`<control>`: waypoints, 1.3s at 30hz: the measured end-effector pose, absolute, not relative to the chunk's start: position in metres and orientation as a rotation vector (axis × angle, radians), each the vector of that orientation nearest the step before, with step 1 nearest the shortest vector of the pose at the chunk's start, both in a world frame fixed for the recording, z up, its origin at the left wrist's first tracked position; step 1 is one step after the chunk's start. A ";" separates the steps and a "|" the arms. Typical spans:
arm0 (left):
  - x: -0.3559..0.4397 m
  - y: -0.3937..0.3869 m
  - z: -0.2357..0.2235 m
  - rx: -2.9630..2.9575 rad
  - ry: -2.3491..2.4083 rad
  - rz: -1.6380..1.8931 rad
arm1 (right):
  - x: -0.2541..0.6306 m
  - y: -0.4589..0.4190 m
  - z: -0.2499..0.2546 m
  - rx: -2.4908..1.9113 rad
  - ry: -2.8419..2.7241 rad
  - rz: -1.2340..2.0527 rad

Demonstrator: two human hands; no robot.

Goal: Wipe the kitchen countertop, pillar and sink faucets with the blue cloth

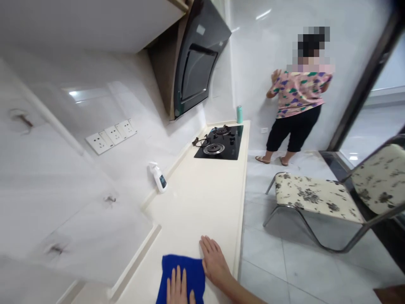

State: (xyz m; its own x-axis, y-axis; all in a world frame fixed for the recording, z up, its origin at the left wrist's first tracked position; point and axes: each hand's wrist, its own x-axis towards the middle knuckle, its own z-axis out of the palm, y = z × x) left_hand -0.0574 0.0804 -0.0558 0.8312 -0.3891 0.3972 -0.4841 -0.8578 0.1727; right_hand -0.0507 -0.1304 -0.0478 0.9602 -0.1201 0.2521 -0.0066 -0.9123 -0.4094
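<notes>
The left hand (177,288) lies flat on a blue cloth (196,274), fingers straight and slightly apart. The cloth is spread on the counter (196,207); the right hand (215,262) rests palm-down beside it, fingers extended. I note a spray bottle (158,179) by the wall (177,147), a hob (228,148) beyond.

The left wall (183,147) is faced in glossy white, and a bright light reflection (73,93) is noted on it. Three white socket plates (113,134) are mounted there in a row. Farther along, a dark, slanted range hood (199,74) is fixed above a black cooktop (232,147). The far wall (253,63) is finished in shiny white. The floor (262,249) is laid with pale tiles, divided by thin joints. At right, a metal-framed chair (325,196) is positioned, covered in cream floral material. A dark frame (367,86) is fitted at far right.
</notes>
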 end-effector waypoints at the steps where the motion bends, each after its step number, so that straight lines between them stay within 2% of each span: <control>1: -0.060 0.075 -0.049 2.772 -0.735 0.471 | -0.052 -0.131 -0.048 -2.694 0.096 -0.381; 6: -0.081 0.066 -0.004 2.759 -1.007 0.197 | -0.058 -0.135 -0.056 -2.630 0.059 -0.507; 9: -0.107 0.091 0.001 2.675 -0.962 0.219 | -0.061 -0.142 -0.065 -2.527 0.026 -0.594; 12: -0.136 0.137 -0.011 2.709 -0.583 0.314 | -0.062 -0.143 -0.061 -2.467 0.085 -0.616; 16: -0.155 0.193 -0.021 2.828 0.169 0.300 | -0.066 -0.115 -0.024 -2.551 -0.111 -0.562; 21: -0.157 0.212 -0.007 2.883 0.710 0.175 | -0.083 -0.051 0.005 -2.655 -0.518 -0.251; 27: -0.158 0.207 -0.009 2.966 0.799 0.113 | -0.110 -0.036 -0.012 -2.642 -0.682 -0.030; 32: -0.156 0.211 -0.011 2.869 0.775 0.134 | -0.132 -0.050 0.005 -2.514 -0.841 0.150; 39: -0.133 0.202 -0.005 2.773 0.842 0.231 | -0.127 -0.080 0.020 -2.298 -0.980 0.166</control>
